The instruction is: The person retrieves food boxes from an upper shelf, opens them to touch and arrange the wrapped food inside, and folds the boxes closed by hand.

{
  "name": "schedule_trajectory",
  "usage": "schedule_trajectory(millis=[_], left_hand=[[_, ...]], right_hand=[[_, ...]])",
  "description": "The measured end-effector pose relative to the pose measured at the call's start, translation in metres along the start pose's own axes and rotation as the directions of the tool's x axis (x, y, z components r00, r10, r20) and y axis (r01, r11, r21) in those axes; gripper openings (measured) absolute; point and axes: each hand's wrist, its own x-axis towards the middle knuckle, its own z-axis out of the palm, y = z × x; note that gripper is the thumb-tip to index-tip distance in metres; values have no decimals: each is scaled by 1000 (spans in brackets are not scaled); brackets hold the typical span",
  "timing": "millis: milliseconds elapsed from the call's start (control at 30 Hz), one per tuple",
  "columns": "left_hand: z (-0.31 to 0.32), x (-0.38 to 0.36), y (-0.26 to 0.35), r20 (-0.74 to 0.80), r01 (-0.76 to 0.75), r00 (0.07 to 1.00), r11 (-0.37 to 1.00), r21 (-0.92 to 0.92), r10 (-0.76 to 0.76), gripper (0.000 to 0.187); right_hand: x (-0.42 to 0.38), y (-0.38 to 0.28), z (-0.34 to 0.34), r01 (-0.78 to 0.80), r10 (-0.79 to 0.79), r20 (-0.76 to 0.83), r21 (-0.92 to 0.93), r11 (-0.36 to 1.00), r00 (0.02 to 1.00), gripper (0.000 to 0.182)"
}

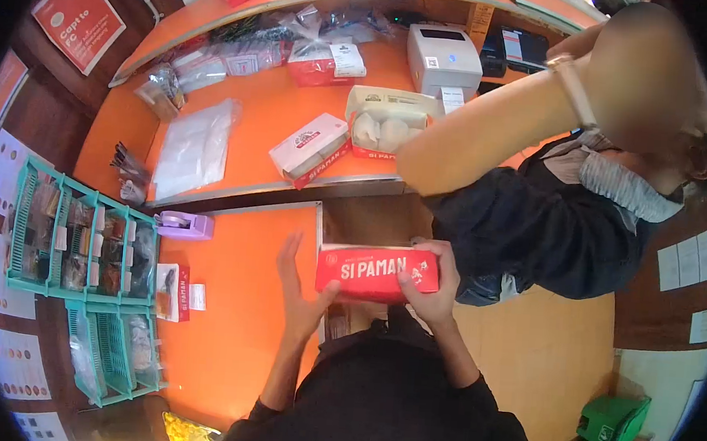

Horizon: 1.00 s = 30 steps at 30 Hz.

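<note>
In the middle of the head view is a red food box (370, 272) with "SI PAMAN" in white on its front, held up in front of my body. My right hand (434, 288) grips its right end, thumb on the front face and fingers over the top. At the box's left end, my left hand (303, 299) is open, with fingers stretched upward apart from the box and the thumb right at its lower left corner. On the counter beyond are a closed red-and-white box (311, 145) and an open box (359, 147) with pale round food inside.
A co-worker's bent arm (499, 124) reaches across the right side. A label printer (444, 59), bagged box (325, 61) and plastic bags (194, 148) lie on the orange counter. Left are teal racks (57, 290), a purple tape dispenser (185, 225) and another box (172, 292).
</note>
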Motion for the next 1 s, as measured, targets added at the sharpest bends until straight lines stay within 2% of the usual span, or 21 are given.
schedule_trajectory(millis=[33,67,100,133,200,233,267,333,467,533,667,733,767,833,867,933,967,1000], left_hand=[[-15,13,22,130,-280,953,960,25,274,74],[-25,22,43,258,-534,819,845,14,513,72],[-28,26,56,364,-612,738,791,8,568,64],[-25,26,60,360,-608,744,794,15,563,64],[-13,23,71,586,-663,604,749,-6,540,54],[-5,17,72,501,-683,638,731,15,585,48],[0,18,71,502,-688,633,726,14,590,48],[10,21,70,427,-729,627,684,28,651,35],[14,25,73,438,-662,671,749,-7,598,28],[9,31,68,436,-677,680,733,67,589,20],[-8,40,53,448,-641,716,758,120,535,18],[-13,42,45,410,-530,805,831,168,430,17],[-15,42,43,411,-531,803,831,166,431,17],[-16,41,39,243,-529,832,845,79,498,12],[-14,41,37,242,-529,832,845,78,499,12],[-7,39,32,244,-406,873,906,-118,423,12],[-3,37,28,240,-406,874,906,-119,423,12],[3,35,25,209,-293,902,891,-346,378,13]], right_hand=[[-1,0,-1,-19,20,94,-9,1000,995,39],[-3,-1,-1,-40,43,191,-20,999,981,38],[-2,-6,0,-41,44,199,-17,999,979,38],[-1,-13,2,-34,39,230,-29,999,972,38],[3,-17,5,-20,28,261,-34,999,965,38],[3,-17,4,14,0,272,-50,999,962,40],[4,-17,3,48,-28,281,-68,997,959,42],[3,-16,1,65,-38,271,-93,994,962,43],[3,-19,-1,111,-76,277,-114,987,958,43],[8,-25,-4,120,-85,252,-127,985,964,43],[8,-23,-6,91,-66,194,-120,989,979,41],[8,-23,-7,83,-63,173,-113,990,983,40],[8,-23,-8,80,-63,152,-107,991,986,40],[11,-23,-12,65,-50,129,-116,991,990,39],[12,-23,-13,49,-36,109,-123,991,993,38],[11,-23,-13,49,-35,122,-115,992,992,36],[9,-21,-13,30,-20,102,-97,995,995,35],[8,-19,-11,13,-7,81,-77,997,997,34]])
